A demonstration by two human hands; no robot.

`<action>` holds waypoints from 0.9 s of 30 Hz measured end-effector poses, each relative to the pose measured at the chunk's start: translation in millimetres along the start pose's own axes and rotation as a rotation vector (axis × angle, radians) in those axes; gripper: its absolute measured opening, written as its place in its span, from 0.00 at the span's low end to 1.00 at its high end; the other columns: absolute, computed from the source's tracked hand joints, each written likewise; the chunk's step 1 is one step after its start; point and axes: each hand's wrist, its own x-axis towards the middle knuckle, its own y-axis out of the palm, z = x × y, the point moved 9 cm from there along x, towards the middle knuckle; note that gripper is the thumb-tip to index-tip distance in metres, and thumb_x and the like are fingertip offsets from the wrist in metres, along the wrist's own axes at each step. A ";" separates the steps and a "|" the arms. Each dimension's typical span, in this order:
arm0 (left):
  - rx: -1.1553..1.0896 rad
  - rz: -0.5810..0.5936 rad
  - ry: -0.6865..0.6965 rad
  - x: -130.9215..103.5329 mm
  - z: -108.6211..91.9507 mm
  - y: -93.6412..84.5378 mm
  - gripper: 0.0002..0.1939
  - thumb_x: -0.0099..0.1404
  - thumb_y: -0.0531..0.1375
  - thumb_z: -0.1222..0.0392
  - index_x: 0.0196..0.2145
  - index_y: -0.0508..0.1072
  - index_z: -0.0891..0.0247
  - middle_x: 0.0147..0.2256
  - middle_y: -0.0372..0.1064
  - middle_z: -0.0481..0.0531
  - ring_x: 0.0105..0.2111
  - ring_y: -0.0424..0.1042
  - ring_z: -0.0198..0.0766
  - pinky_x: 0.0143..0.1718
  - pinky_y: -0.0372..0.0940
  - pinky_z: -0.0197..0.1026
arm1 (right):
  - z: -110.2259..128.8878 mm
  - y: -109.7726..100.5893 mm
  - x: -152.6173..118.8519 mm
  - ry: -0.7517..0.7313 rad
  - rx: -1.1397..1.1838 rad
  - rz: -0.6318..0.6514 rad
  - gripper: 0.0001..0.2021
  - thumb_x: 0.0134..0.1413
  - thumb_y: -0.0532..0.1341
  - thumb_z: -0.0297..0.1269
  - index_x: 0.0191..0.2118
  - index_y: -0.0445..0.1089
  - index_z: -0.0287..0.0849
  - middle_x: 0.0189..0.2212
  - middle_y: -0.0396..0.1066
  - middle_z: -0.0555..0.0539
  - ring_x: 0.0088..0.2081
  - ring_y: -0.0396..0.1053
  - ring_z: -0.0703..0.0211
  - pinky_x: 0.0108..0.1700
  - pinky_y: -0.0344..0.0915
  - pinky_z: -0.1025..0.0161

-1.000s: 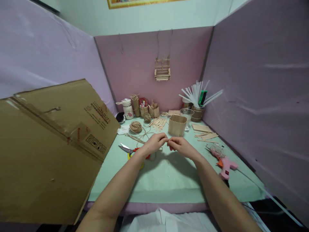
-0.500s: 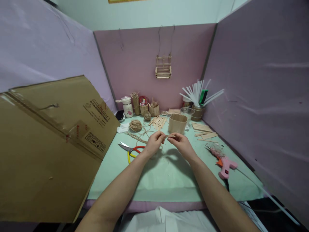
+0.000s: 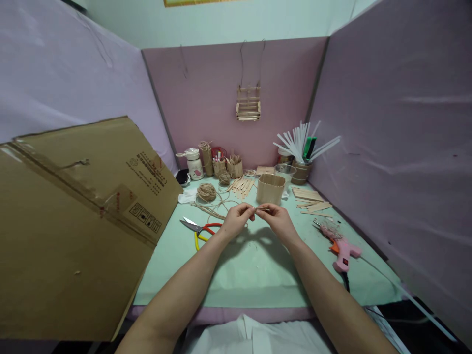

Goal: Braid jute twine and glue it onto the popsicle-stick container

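Note:
My left hand [image 3: 238, 220] and my right hand [image 3: 276, 220] meet above the middle of the green-covered table [image 3: 254, 275]. Both are closed in a pinch on a thin strand of twine [image 3: 262, 209], mostly hidden by the fingers. Just behind them stands a container made of wooden sticks [image 3: 271, 189]. Loose twine runs from near my left hand to a ball of twine [image 3: 207, 192]. Scissors [image 3: 199, 228] with red and yellow handles lie open beside my left wrist.
A pink glue gun [image 3: 343, 250] lies at the right with its cord. Wooden sticks [image 3: 308, 195] and a pot of white glue sticks [image 3: 301, 172] are behind it. A large cardboard sheet [image 3: 84, 236] leans at the left. A white bottle [image 3: 194, 164] stands at the back.
My hands have drawn slightly closer together, so less of the strand shows between them. The view has shifted very slightly.

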 end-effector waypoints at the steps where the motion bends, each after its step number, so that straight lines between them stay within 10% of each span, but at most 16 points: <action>1: 0.005 0.005 0.002 0.0 -0.2 0.0 0.15 0.60 0.55 0.47 0.25 0.69 0.61 0.24 0.67 0.49 0.26 0.63 0.36 0.29 0.57 0.39 | 0.1 0.3 -0.2 0.001 -0.002 0.003 0.15 0.38 0.69 0.47 0.30 0.71 0.42 0.29 0.72 0.47 0.34 0.69 0.55 0.41 0.65 0.57; 19: 0.122 -0.001 -0.033 3.2 2.7 -4.1 0.13 0.60 0.55 0.54 0.24 0.69 0.65 0.21 0.64 0.46 0.23 0.60 0.31 0.27 0.56 0.34 | 1.5 2.7 3.6 -0.001 -0.027 0.006 0.15 0.37 0.69 0.47 0.29 0.74 0.40 0.24 0.72 0.48 0.28 0.67 0.60 0.34 0.62 0.62; 27: 0.257 0.194 0.099 45.2 -86.0 -41.1 0.13 0.61 0.55 0.55 0.27 0.72 0.67 0.26 0.70 0.50 0.28 0.66 0.32 0.32 0.61 0.35 | 99.2 29.0 56.9 -0.261 -0.126 0.115 0.11 0.43 0.65 0.44 0.27 0.71 0.40 0.23 0.70 0.49 0.28 0.65 0.62 0.32 0.59 0.65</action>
